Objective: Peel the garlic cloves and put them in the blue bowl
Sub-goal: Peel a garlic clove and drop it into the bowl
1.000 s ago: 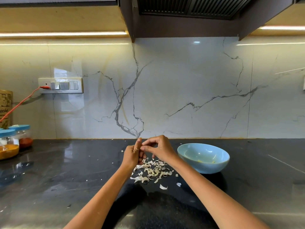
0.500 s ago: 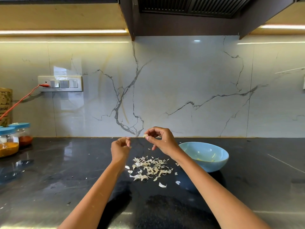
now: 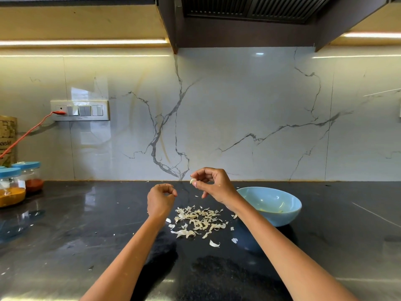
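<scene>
Garlic clove (image 3: pixel 192 181): one, pale, pinched between thumb and forefinger of the right hand (image 3: pixel 213 185), held above the countertop (image 3: pixel 86 224) left of the blue bowl (image 3: pixel 288 210). Left hand (image 3: pixel 160 199): fingers curled, contents not discernible. Skins (image 3: pixel 198 220): heaped between the forearms (many cloves judged done). Bowl contents: pale pieces, count unclear. Remaining: deposit of this clove.

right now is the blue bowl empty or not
Not empty: the blue bowl sits upright with a few pale pieces at its bottom, too small to identify.
</scene>
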